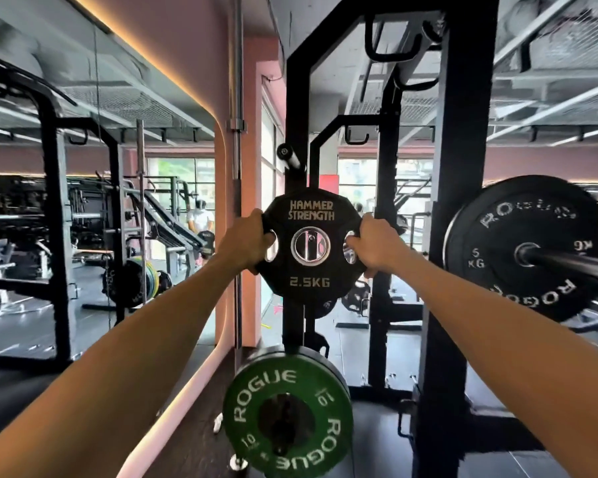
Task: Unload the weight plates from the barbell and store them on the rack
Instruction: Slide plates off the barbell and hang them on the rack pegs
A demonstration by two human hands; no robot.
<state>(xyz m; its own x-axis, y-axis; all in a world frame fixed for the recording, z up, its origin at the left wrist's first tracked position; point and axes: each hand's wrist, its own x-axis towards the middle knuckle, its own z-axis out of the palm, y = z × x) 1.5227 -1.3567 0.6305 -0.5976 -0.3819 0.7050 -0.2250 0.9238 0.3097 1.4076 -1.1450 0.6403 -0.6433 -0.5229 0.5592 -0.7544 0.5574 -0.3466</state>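
Both hands — left hand point(247, 240), right hand point(377, 244) — are gripping the 2.5 kg plate point(310, 248) by its side cutouts, fingers curled through, holding it against the rack upright point(295, 132). If its hole is missing the peg, the plate could be dropping onto the green plate point(288, 416) below.

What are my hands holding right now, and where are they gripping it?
Both hands, left hand and right hand, hold the 2.5 kg plate by its side grip holes.
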